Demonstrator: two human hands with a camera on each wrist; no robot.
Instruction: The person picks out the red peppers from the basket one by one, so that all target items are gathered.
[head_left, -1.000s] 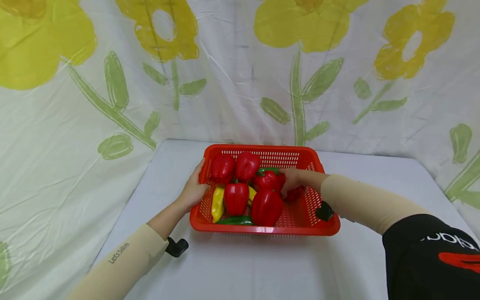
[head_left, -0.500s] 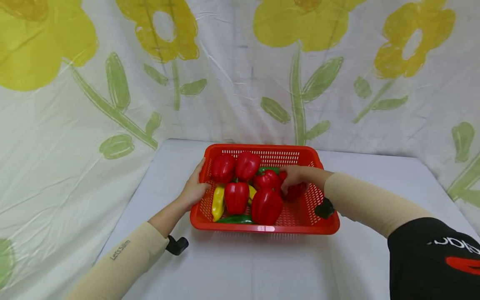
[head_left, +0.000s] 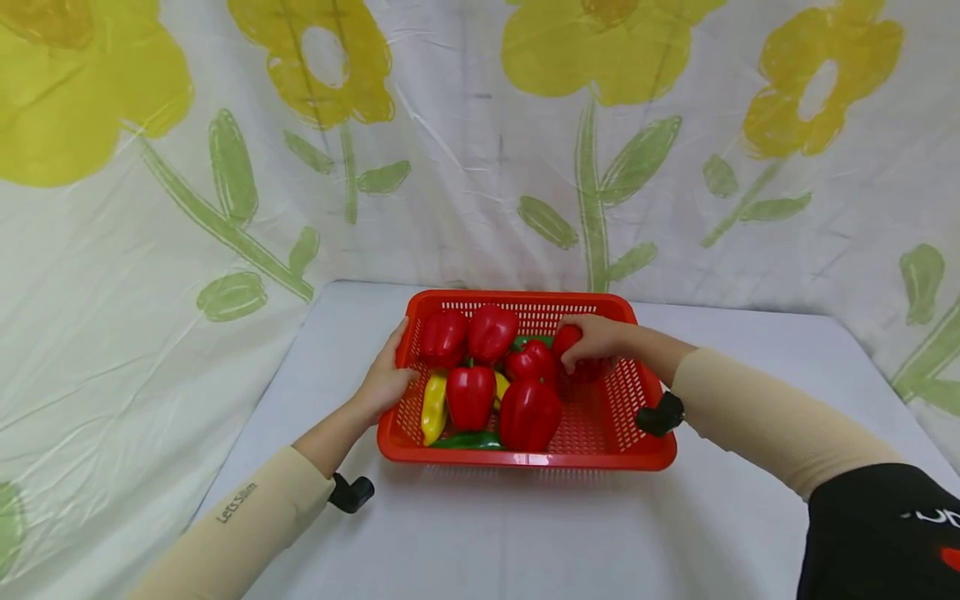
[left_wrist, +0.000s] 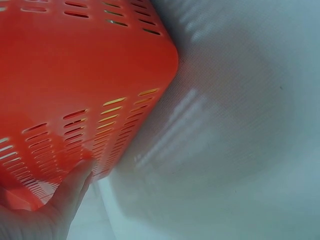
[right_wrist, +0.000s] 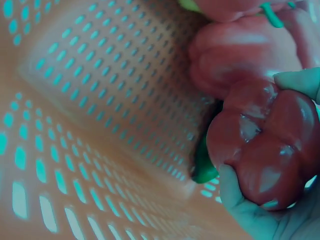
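Note:
A red plastic basket (head_left: 592, 460) with slotted walls holds several red bell peppers. My left hand (head_left: 384, 380) grips its left rim; in the left wrist view the fingers (left_wrist: 75, 187) lie along the outer wall. My right hand (head_left: 597, 337) is inside the basket at the back right and holds a red bell pepper (right_wrist: 265, 145), lobed end toward the right wrist camera, with thumb and fingers on opposite sides. Close by are another red bell pepper (head_left: 531, 362) and a larger one (head_left: 530, 415) at the front. The hand partly covers the held pepper in the head view.
A yellow pepper (head_left: 434, 408) and a long green vegetable (head_left: 468, 441) lie low in the basket's left part. Another green one (right_wrist: 204, 167) shows beneath the held pepper. The basket stands on a white-covered table (head_left: 465, 533); a flower-printed curtain (head_left: 465, 208) hangs behind.
My right hand has risen and shifted slightly back and right, lifting the red bell pepper among the others. The left hand stays on the basket's rim.

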